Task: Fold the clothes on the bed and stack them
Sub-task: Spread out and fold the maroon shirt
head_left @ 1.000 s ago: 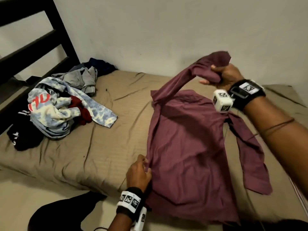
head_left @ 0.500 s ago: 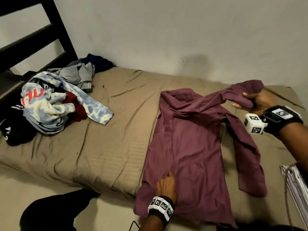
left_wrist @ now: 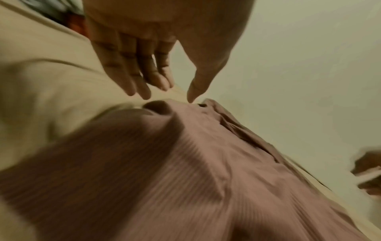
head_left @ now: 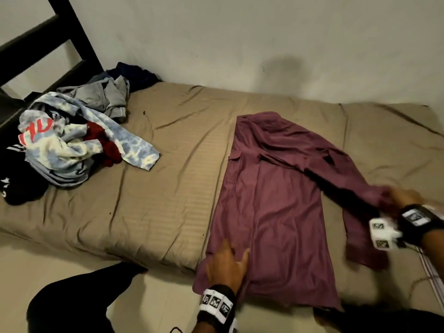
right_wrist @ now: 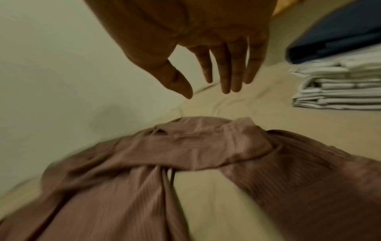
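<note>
Maroon shirt (head_left: 271, 212) lies flat on the tan bed (head_left: 168, 200), body lengthwise near the front edge, hem hanging slightly over it. One sleeve (head_left: 336, 169) is laid slantwise across the body toward the right; a second sleeve lies along the right side.

Left hand (head_left: 227, 265) rests over the lower left of the shirt, fingers straight and close together, thumb apart, gripping nothing. Right hand (right_wrist: 208, 48) is above the slanted sleeve's cuff, fingers straight and slightly spread, nothing pinched; the head view is blurred there.

Step in hand, by my reading: folding sleeves inward, first sleeve just laid.

Next likely: take the other sleeve, fold it in, then fold the body.

Unfolded pile of clothes (head_left: 72, 140) sits at the far left. Folded stack (right_wrist: 340, 88) lies to the right.
</note>
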Available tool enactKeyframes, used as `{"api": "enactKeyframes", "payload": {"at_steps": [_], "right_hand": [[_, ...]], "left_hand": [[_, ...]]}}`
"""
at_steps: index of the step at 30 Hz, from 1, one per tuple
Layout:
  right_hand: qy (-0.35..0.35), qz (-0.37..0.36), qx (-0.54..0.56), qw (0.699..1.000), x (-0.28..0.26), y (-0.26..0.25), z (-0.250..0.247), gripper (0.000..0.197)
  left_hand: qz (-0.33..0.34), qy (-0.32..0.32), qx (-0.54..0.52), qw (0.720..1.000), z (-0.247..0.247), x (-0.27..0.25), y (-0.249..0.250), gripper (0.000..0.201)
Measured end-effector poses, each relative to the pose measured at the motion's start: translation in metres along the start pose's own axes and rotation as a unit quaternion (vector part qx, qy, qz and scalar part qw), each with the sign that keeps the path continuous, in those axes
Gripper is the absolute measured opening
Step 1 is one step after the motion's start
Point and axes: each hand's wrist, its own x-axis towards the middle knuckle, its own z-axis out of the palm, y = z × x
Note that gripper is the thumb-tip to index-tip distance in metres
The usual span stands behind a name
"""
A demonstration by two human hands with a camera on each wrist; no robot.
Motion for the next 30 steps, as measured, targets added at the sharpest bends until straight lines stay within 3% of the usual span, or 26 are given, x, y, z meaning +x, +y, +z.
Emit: {"api": "enactKeyframes", "payload": {"at_steps": [2, 3, 4, 6, 7, 10, 11, 13, 16, 18, 21, 23, 25, 27, 29, 30], "right_hand": [[0.117, -0.031, -0.113, 0.986, -0.002, 0.027, 0.035, 0.059], [0.163, -0.086, -0.118, 0.976, -0.012, 0.035, 0.059, 0.058], [0.158, -0.156, -0.116, 0.968, -0.032, 0.035, 0.087, 0.05], [0.057, -0.31, -0.117, 0.942, -0.075, 0.032, 0.148, 0.035], [-0.008, -0.376, -0.103, 0.921, -0.1, 0.029, 0.179, 0.037], [-0.15, -0.517, -0.181, 0.823, -0.16, 0.02, 0.258, 0.071], [-0.168, -0.537, -0.226, 0.795, -0.175, 0.016, 0.276, 0.079], [-0.181, -0.538, -0.295, 0.768, -0.191, 0.011, 0.302, 0.089], [-0.188, -0.512, -0.312, 0.778, -0.195, 0.009, 0.319, 0.09], [-0.196, -0.508, -0.342, 0.765, -0.191, 0.014, 0.322, 0.089], [-0.187, -0.524, -0.389, 0.734, -0.187, 0.023, 0.325, 0.098], [-0.201, -0.519, -0.398, 0.729, -0.187, 0.024, 0.325, 0.103], [-0.225, -0.506, -0.405, 0.728, -0.188, 0.013, 0.32, 0.107], [-0.243, -0.49, -0.382, 0.745, -0.183, -0.005, 0.313, 0.105], [-0.231, -0.488, -0.341, 0.769, -0.168, -0.035, 0.306, 0.092], [-0.209, -0.496, -0.332, 0.774, -0.155, -0.053, 0.306, 0.085]], "left_hand": [[-0.087, 0.097, -0.066, 0.989, -0.013, 0.001, -0.031, 0.039], [-0.123, 0.119, -0.087, 0.981, -0.016, 0.001, -0.049, 0.044], [-0.144, 0.116, -0.109, 0.977, -0.018, 0.0, -0.063, 0.052], [-0.151, 0.079, -0.159, 0.972, -0.013, 0.001, -0.083, 0.066], [-0.143, 0.066, -0.177, 0.971, -0.008, 0.003, -0.092, 0.065], [-0.104, 0.017, -0.21, 0.972, 0.002, 0.008, -0.109, 0.039], [-0.107, -0.006, -0.239, 0.965, 0.001, 0.008, -0.11, 0.033], [-0.13, -0.032, -0.317, 0.939, -0.008, 0.005, -0.113, 0.038], [-0.183, -0.111, -0.441, 0.872, -0.02, 0.0, -0.116, 0.036], [-0.211, -0.154, -0.446, 0.856, -0.024, -0.003, -0.117, 0.022], [-0.241, -0.203, -0.345, 0.884, -0.018, -0.006, -0.128, 0.019], [-0.239, -0.221, -0.259, 0.909, -0.01, -0.003, -0.135, 0.021], [-0.216, -0.201, -0.07, 0.953, -0.024, -0.006, -0.118, 0.023], [-0.145, -0.106, 0.087, 0.98, -0.034, -0.002, -0.095, 0.029], [-0.044, -0.031, 0.083, 0.995, -0.039, 0.011, -0.07, 0.043], [0.018, -0.035, 0.066, 0.997, -0.031, 0.023, -0.063, 0.056]]}}
